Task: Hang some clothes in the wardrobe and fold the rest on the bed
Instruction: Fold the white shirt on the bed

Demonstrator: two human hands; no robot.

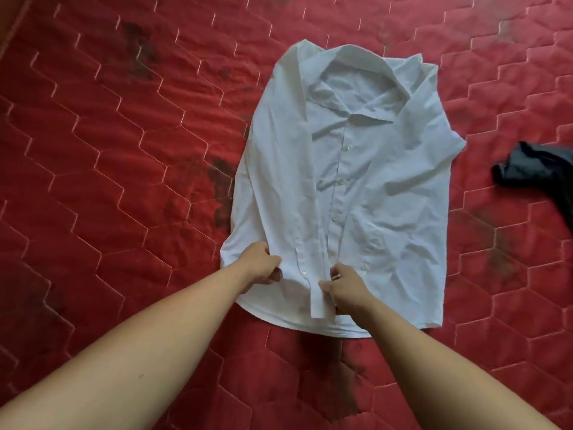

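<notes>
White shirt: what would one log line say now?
step: folding | white shirt: flat, buttons up, on bed | left hand: grips lower shirt | right hand: grips sleeve cuff | dark garment: aside

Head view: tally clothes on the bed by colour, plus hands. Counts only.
White: 1, the white shirt
Dark: 1, the dark garment, cut off by the right edge
Hands: 2, left hand and right hand, both gripping the white shirt near its hem
Total: 4
</notes>
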